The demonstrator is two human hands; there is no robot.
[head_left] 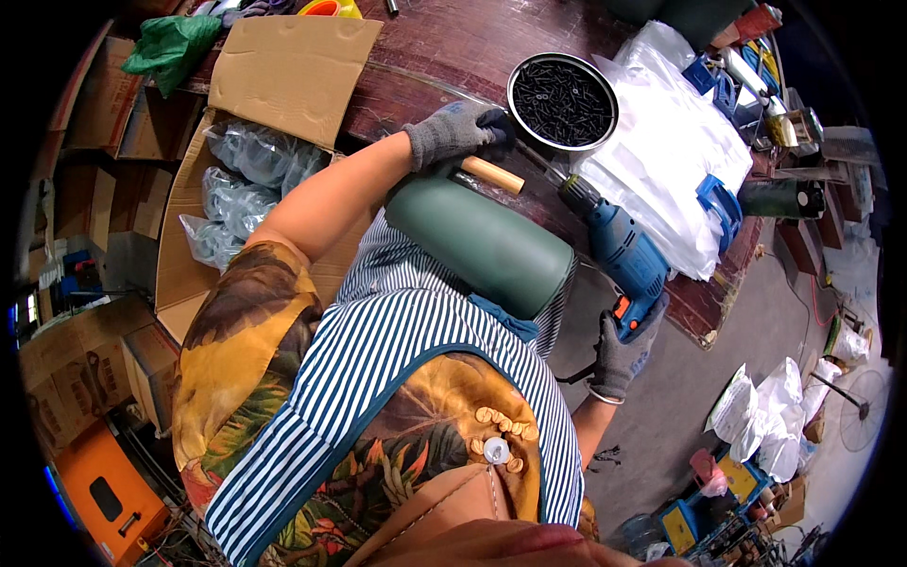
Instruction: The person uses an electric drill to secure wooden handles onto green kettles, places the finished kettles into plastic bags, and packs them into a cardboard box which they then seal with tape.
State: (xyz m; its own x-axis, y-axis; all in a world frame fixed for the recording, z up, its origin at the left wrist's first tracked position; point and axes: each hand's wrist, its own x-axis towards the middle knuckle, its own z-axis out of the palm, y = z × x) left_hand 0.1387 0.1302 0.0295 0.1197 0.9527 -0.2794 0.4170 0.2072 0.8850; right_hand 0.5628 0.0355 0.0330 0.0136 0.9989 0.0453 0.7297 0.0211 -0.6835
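A blue power drill (pixel 624 248) is in my right hand (pixel 624 354), the grey-gloved fingers wrapped round its grip. Its chuck and long bit point up and left, toward my left hand (pixel 458 135). That hand, also gloved in grey, is closed at the far end of a dark green cylinder (pixel 482 244); whatever its fingers pinch is hidden. The cylinder lies slantwise across my lap, over a striped apron (pixel 378 331). Between the cylinder and the bit, a short wooden stick (pixel 493 175) juts out below my left hand. A round tin of black screws (pixel 562 102) stands just beyond the bit.
White plastic bags (pixel 652 151) cover the right part of the dark red table (pixel 435 47). A blue handle-shaped part (pixel 721 213) and another green cylinder (pixel 779 199) are at its right end. On my left, an open cardboard box (pixel 293 66) holds plastic-wrapped items (pixel 231 203).
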